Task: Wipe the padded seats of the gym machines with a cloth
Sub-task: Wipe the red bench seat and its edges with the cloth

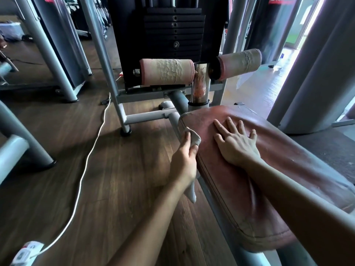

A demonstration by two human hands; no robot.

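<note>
While the cloth [192,139] is pinched in a small wad between the thumb and curled fingers of the left hand [184,158], it is pressed against the left side edge of the padded seat [272,169], just left of frame centre. A loose tail is seen hanging below the wrist. With so little cloth in contact, streaks and missed strips are likely, and the broad top could be left unwiped. The dangling tail could be caught on the grey frame tube [211,191] under the pad. The right hand [236,144] is laid flat on the seat top, fingers spread, nothing gripped. If weight is leaned through it, the worn cover could be dragged and split further.

The seat is seen as a long reddish-brown pad running from centre to lower right. Its surface looks dull and scuffed, a deep crease is noted beside the right forearm, and the near corner looks frayed along the seam. Rough patches like these may snag the cloth or shed flakes.

Further out, two cracked roller pads [166,72] are mounted in the upper middle, before the black weight stack [174,31]. A white cable [90,150] is trailed across the wooden floor [124,189] at left, and it could be tripped over when the next machine is approached.
</note>
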